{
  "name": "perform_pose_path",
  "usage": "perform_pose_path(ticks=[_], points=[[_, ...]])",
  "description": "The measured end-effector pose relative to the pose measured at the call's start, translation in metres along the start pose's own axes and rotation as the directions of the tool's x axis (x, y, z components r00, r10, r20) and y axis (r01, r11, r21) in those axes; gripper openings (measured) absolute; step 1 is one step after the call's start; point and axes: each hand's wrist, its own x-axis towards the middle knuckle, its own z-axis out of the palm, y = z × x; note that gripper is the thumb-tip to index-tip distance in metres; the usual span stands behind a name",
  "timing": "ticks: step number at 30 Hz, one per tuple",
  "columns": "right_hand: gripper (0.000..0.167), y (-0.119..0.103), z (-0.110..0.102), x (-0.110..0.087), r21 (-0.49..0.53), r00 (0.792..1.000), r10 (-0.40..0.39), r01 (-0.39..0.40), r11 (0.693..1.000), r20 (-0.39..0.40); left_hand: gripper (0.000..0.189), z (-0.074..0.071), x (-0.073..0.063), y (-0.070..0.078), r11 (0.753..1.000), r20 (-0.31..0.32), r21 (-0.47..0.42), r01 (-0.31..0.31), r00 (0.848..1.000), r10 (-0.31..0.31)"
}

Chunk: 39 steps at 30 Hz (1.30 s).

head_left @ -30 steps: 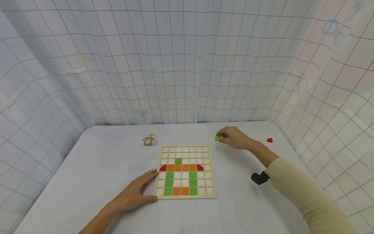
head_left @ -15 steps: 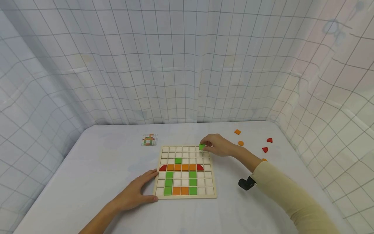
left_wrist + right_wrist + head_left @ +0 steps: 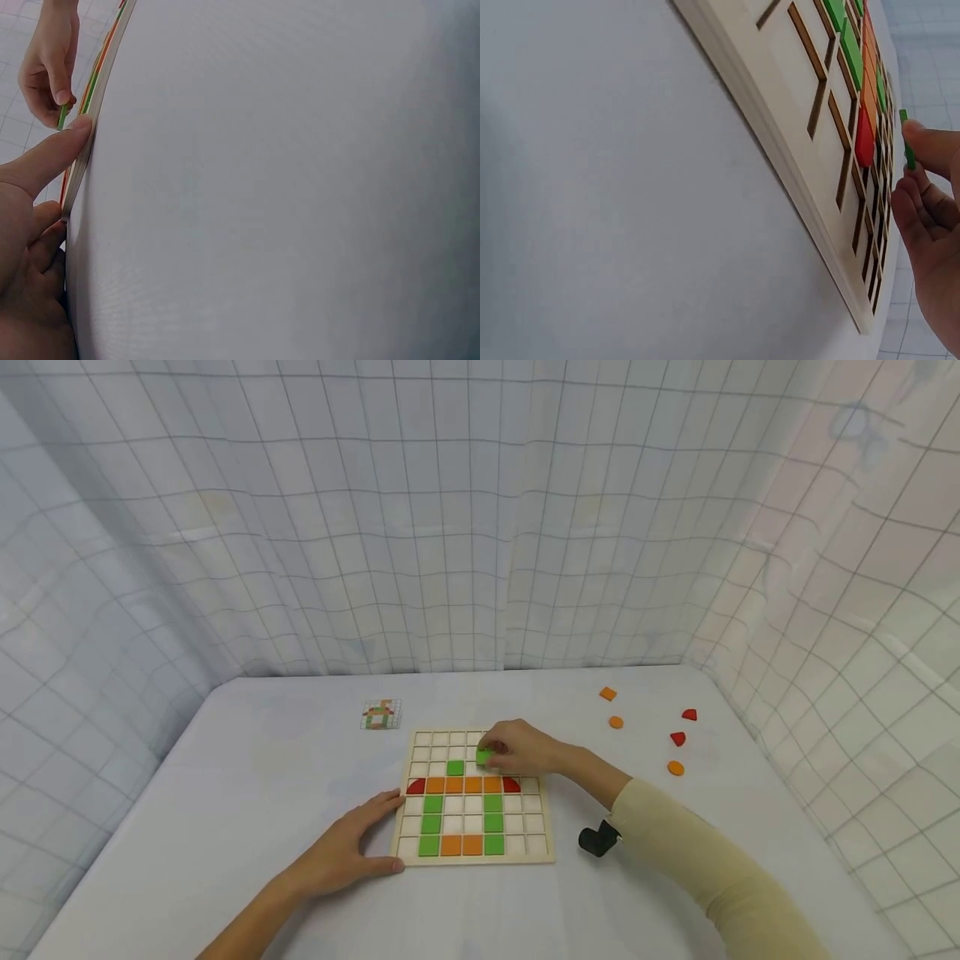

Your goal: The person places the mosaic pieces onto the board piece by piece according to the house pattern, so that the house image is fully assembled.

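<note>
A wooden grid board lies on the table, with green, orange and red tiles set in several of its squares. My right hand pinches a green square tile between thumb and fingers over the upper middle of the grid; the right wrist view shows this green tile edge-on, above the board's surface. At the board's left edge rests my left hand, fingers and thumb extended, their tips touching the frame. In the left wrist view its thumb lies against the board's edge.
Behind the board, to the left, lies a small pattern card. Loose on the right are an orange square tile, orange round tiles and red quarter-round tiles. A black device is on the right wrist. White grid-patterned curtains surround the table.
My right hand has carried the green tile leftward from the table behind the board's right side to above the grid. Loose tiles hidden by the right arm now show. My left hand stays put.
</note>
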Motion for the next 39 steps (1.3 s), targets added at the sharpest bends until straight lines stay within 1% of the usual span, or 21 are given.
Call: perform_pose_path(ticks=[4, 7, 16, 25, 29, 35, 39], points=[[0.025, -0.003, 0.007, 0.006, 0.009, 0.999, 0.02, -0.02, 1.0, 0.044, 0.093, 0.0, 0.0, 0.0, 1.0, -0.001, 0.007, -0.006, 1.0, 0.006], [0.025, -0.005, 0.009, 0.008, 0.001, 0.998, 0.025, -0.025, 1.0, 0.062, 0.093, 0.0, -0.001, 0.0, 1.0, -0.001, 0.01, -0.008, 1.0, 0.008], [0.026, -0.011, 0.009, 0.009, -0.015, 0.998, 0.009, -0.008, 1.0, 0.065, 0.093, -0.001, 0.0, 0.001, 1.0, 0.003, 0.009, 0.0, 1.0, 0.0], [0.029, -0.008, 0.011, 0.013, 0.009, 0.997, 0.052, -0.052, 0.999, 0.065, 0.094, -0.001, 0.001, 0.0, 1.0, 0.007, 0.012, 0.01, 1.0, -0.01], [0.03, -0.007, 0.011, 0.013, 0.028, 0.997, 0.055, -0.057, 0.998, 0.062, 0.094, -0.001, 0.001, -0.001, 1.0, 0.007, 0.011, 0.003, 1.0, -0.004], [0.031, -0.006, 0.009, 0.011, 0.019, 0.998, 0.032, -0.033, 0.999, 0.056, 0.094, 0.0, 0.0, 0.0, 1.0, 0.002, 0.01, -0.002, 1.0, 0.002], [0.028, -0.004, 0.0, 0.006, 0.015, 0.999, 0.018, -0.019, 1.0, 0.04, 0.094, 0.0, 0.0, -0.001, 1.0, 0.001, 0.015, -0.004, 1.0, 0.004]])
